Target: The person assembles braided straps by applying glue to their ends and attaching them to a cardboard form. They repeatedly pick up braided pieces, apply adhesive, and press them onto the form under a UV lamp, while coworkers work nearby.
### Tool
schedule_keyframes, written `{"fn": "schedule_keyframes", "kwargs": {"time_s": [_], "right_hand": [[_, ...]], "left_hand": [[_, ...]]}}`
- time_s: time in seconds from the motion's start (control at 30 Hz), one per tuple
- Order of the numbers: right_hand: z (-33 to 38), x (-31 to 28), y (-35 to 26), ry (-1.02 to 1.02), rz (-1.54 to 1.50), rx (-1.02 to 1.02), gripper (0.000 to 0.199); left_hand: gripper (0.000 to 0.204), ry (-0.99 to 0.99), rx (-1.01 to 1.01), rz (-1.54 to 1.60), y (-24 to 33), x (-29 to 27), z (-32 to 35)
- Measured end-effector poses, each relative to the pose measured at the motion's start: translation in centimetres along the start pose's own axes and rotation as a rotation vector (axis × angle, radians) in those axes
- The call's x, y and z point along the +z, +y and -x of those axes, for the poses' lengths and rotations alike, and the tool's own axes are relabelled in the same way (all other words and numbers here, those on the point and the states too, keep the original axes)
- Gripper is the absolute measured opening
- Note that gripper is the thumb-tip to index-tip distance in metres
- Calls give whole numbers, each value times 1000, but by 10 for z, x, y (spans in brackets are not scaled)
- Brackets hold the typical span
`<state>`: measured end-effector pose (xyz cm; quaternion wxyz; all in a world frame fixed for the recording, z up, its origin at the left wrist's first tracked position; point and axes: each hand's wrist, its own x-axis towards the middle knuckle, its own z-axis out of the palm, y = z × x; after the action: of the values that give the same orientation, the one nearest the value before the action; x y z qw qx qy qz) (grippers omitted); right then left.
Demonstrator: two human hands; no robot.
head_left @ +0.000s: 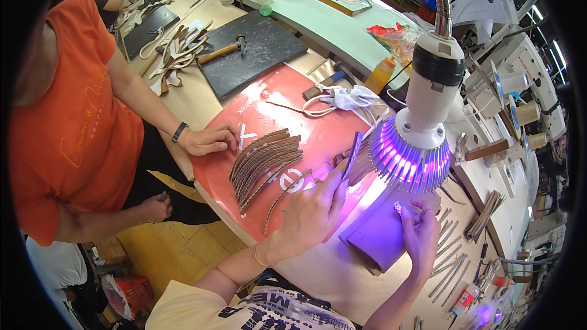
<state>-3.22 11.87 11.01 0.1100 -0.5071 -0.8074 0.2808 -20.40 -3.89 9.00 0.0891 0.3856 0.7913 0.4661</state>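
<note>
Under the purple lamp light, my left hand point(313, 206) is closed on a narrow braided strip point(353, 156) that stands up from the fingers. My right hand point(422, 232) is pinched just right of it, with a small bright tip point(397, 208) at the fingers; what it holds is too washed out to tell. Beneath the right hand lies a dark folded sheet point(376, 238), leather-like. Several brown braided strips point(264, 162) lie in a fanned row on the red sheet point(223, 183), left of my left hand. A single thin strip point(280, 203) lies beside them.
A lamp point(411, 146) hangs close above my hands. A co-worker in an orange shirt point(79, 110) stands at left, one hand point(211, 140) on the red sheet. Behind are a black board point(244, 55) with a hammer point(221, 52) and a yellow bottle point(380, 75). More strips point(449, 263) lie right.
</note>
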Motion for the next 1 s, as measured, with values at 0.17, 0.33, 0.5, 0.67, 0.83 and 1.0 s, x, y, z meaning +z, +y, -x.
{"fn": "schedule_keyframes", "kwargs": {"time_s": [0.17, 0.33, 0.5, 0.67, 0.83, 1.0], "right_hand": [[0, 1, 2, 2, -5, 19, 33], [0, 1, 3, 18, -34, -18, 32], [1, 0, 1, 18, -11, -20, 31], [0, 0, 3, 17, 22, -25, 31], [-1, 3, 5, 50, -18, -53, 30], [0, 0, 1, 10, -15, 12, 31]], "left_hand": [[33, 4, -1, 237, 0, 0, -3], [32, -221, -329, 1026, 0, -9, -2], [33, -358, -375, 1336, -17, -16, -8], [35, -326, -378, 1480, -21, -8, -10], [34, -219, -384, 1400, -18, -4, -13], [30, -168, -452, 1192, -15, -8, -14]]}}
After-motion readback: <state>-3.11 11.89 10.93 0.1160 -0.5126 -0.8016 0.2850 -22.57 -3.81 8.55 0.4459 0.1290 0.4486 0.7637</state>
